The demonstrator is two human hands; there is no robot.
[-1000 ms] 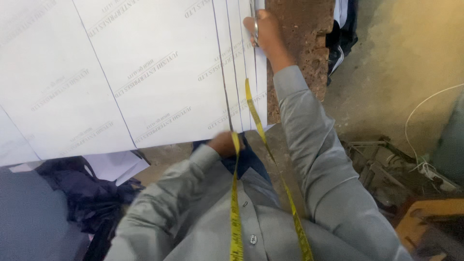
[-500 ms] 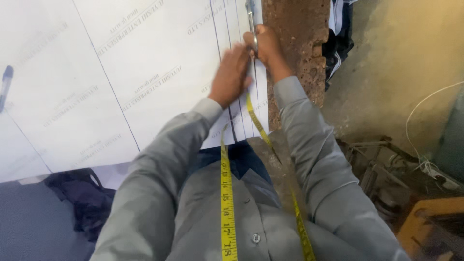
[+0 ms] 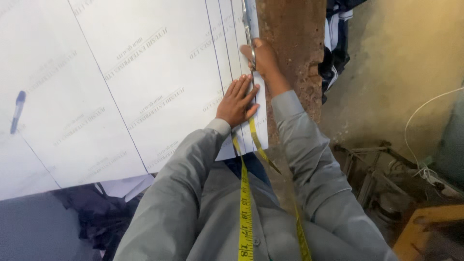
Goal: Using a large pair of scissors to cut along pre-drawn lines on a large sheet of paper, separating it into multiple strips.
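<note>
A: Paper (image 3: 121, 87), white, ruled with dark lines, covered the desk up to its rusty edge (image 3: 295, 58).

B: Left hand (image 3: 237, 101)?

A: Flat, fingers spread, pressing the paper's right margin.

B: Right hand (image 3: 261, 58)?

A: Its grip was closed on scissors (image 3: 249, 29) at that margin; yellow tape measure (image 3: 245, 212) hung below.

A blue pen (image 3: 17, 111) lies on the tabletop at nine o'clock. Dark cloth (image 3: 92, 212) is heaped at seven o'clock, striped dark clothing (image 3: 336, 43) hangs at one o'clock, and a white cable (image 3: 425, 113) loops at three o'clock beside a metal frame (image 3: 377, 164).
</note>
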